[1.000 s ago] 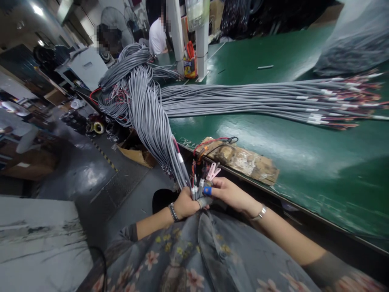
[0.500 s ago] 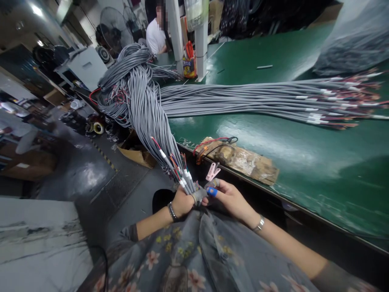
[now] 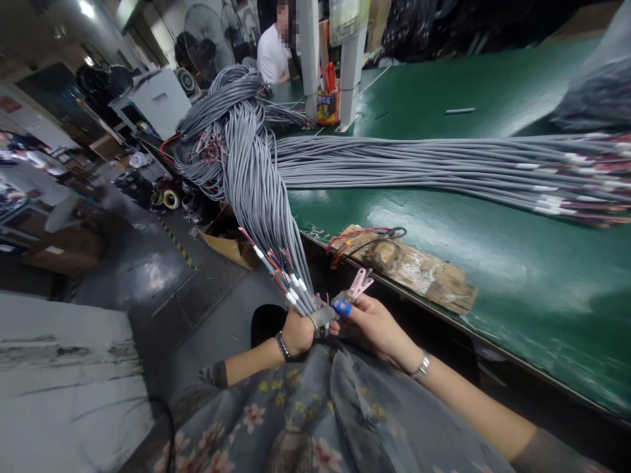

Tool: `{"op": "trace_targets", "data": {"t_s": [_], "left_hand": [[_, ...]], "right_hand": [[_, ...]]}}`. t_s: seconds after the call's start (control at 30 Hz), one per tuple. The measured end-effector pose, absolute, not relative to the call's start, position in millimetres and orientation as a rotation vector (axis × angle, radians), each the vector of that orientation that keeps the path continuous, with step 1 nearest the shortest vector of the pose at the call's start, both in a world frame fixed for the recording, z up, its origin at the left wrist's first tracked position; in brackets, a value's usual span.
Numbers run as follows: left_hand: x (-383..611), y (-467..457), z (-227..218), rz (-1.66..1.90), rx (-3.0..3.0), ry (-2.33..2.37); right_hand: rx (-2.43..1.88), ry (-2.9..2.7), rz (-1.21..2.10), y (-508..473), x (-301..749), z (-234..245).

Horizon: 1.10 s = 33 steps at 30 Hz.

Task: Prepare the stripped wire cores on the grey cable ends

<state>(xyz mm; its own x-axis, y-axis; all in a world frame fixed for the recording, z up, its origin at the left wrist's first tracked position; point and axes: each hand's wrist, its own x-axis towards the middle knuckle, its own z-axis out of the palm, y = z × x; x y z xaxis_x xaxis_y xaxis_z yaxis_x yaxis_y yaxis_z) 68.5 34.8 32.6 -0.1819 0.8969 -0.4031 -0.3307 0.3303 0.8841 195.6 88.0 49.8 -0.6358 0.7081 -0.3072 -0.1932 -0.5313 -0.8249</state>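
Observation:
My left hand (image 3: 299,332) is closed around several grey cables near their stripped ends, in front of my lap. White sleeves (image 3: 294,281) and thin coloured wires (image 3: 282,266) stick up past its fingers. Grey tape wraps its thumb, which points right. Close to that thumb, my right hand (image 3: 377,322) has its taped index finger and blue-covered thumb pinched together. Whatever lies between those fingertips is too small or hidden to make out. A pink clip (image 3: 361,282) shows just beyond the right index finger; I cannot tell whether they touch.
A thick bundle of grey cables (image 3: 256,164) hangs over the edge of the green bench (image 3: 517,263). More cables (image 3: 394,161) lie along it. A worn wooden board (image 3: 424,276) sits at the near edge. An open carton (image 3: 224,246) stands below. Someone in white (image 3: 273,56) is behind.
The view has turned slightly left, so the bench and cables appear farther right. Both hands stay close together in nearly the same pose, the left still around the cables.

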Motion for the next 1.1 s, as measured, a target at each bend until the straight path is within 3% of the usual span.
{"op": "trace_targets", "data": {"t_s": [0.87, 1.1], "left_hand": [[72.2, 43.9, 39.1, 1.411, 0.335, 1.295], [70.3, 42.8, 40.4, 1.380, 0.373, 1.294]], "right_hand": [[-0.937, -1.184, 2.089, 88.8, 205.4, 38.8], [-0.896, -0.952, 2.196, 93.0, 208.8, 36.7]]}}
